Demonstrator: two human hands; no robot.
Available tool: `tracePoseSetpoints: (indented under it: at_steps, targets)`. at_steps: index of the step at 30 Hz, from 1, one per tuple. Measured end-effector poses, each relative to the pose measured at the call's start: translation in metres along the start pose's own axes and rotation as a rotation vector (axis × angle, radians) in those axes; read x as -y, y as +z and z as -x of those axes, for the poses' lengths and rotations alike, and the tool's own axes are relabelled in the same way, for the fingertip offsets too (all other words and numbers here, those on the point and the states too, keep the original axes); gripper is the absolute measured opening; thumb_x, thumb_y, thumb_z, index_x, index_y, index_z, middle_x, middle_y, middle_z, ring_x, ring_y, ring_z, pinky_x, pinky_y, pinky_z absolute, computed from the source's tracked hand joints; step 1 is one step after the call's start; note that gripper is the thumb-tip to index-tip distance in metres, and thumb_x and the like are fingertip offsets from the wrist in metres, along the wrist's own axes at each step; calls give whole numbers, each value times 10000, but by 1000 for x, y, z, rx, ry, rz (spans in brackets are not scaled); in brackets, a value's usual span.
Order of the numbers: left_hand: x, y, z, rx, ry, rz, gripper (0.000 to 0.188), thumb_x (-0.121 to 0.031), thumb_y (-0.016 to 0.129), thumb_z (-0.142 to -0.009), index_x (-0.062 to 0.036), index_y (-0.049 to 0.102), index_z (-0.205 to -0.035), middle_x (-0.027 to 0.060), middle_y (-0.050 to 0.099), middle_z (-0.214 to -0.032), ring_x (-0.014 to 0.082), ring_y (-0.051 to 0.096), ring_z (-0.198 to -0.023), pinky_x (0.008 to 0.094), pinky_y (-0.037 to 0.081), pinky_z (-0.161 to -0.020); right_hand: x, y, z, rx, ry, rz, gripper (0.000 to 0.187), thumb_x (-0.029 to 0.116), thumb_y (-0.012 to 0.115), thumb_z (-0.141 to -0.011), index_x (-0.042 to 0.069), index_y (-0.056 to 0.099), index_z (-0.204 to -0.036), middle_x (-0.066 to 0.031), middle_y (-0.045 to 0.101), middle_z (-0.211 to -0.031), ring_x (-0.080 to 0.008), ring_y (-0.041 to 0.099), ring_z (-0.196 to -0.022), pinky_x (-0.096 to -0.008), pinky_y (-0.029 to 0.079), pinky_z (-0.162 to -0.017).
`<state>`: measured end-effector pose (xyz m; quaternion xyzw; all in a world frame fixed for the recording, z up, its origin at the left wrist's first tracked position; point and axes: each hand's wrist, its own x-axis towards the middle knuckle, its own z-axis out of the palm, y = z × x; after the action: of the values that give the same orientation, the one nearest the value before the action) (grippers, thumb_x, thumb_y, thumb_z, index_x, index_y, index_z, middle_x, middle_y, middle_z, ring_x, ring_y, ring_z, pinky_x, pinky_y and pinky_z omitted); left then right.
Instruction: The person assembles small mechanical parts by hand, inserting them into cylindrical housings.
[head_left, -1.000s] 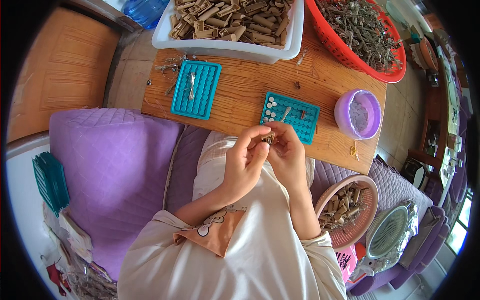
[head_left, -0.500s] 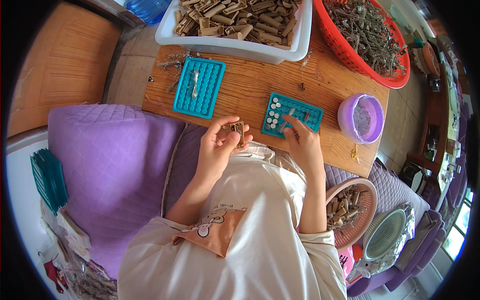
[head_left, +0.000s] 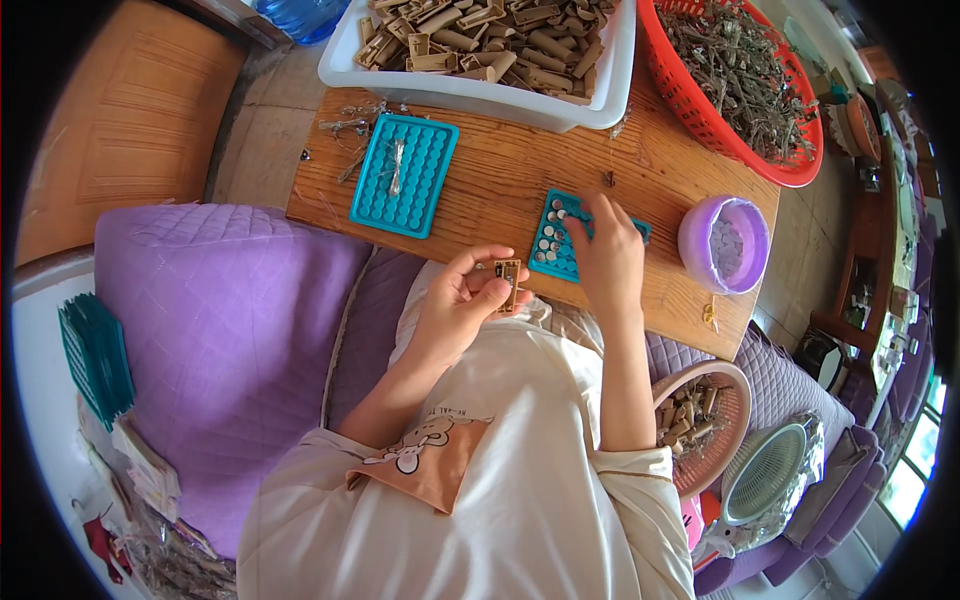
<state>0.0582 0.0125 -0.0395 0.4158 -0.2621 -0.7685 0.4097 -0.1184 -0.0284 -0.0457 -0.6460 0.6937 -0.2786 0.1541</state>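
In my left hand (head_left: 462, 300), a small tan plastic casing (head_left: 508, 284) is held between thumb and fingers, its hollow side with tiny dark parts facing up. My right hand (head_left: 612, 250) reaches over the right teal tray (head_left: 566, 268), thumb and fingertips drawn together above its dimpled face. Whatever they pinch is hidden. White round discs (head_left: 545, 245) sit in dimples at that tray's left side; the hand covers much of the rest. Farther left lies a second teal tray (head_left: 404, 212) with a thin bundle of silvery strands (head_left: 397, 165) on it.
A white tub (head_left: 480, 92) full of tan casings stands at the table's back, beside a red basket (head_left: 690, 115) of tangled pieces. The purple container (head_left: 697, 243) at right holds pale discs. A pink basket (head_left: 742, 410) of casings is by my right arm. Loose strands (head_left: 350, 128) lie back left.
My right hand has moved away from me, toward the tray's far side. My left hand has shifted right with the casing, closer to the tray. The whole view has shifted slightly.
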Motion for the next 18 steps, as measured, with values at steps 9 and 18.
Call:
tracePoseSetpoints:
  at_steps: [9, 18]
  targets:
    - [-1, 5, 0, 49, -29, 36, 365, -133, 587, -805, -9, 437, -1114, 141, 580, -978, 218, 612, -826, 300, 533, -696, -1, 12, 1, -25, -71, -110, 186, 24, 617, -703, 38, 572, -883, -103, 615, -780, -244, 597, -715, -313, 472, -612]
    - [3, 8, 0, 94, -5, 52, 337, -98, 535, -835, 11, 437, -1138, 89, 582, -942, 168, 601, -821, 265, 517, -705, 37, -11, 42, -109, -399, -300, 188, -28, 642, -640, 38, 590, -807, -53, 628, -771, -201, 623, -735, -298, 504, -612]
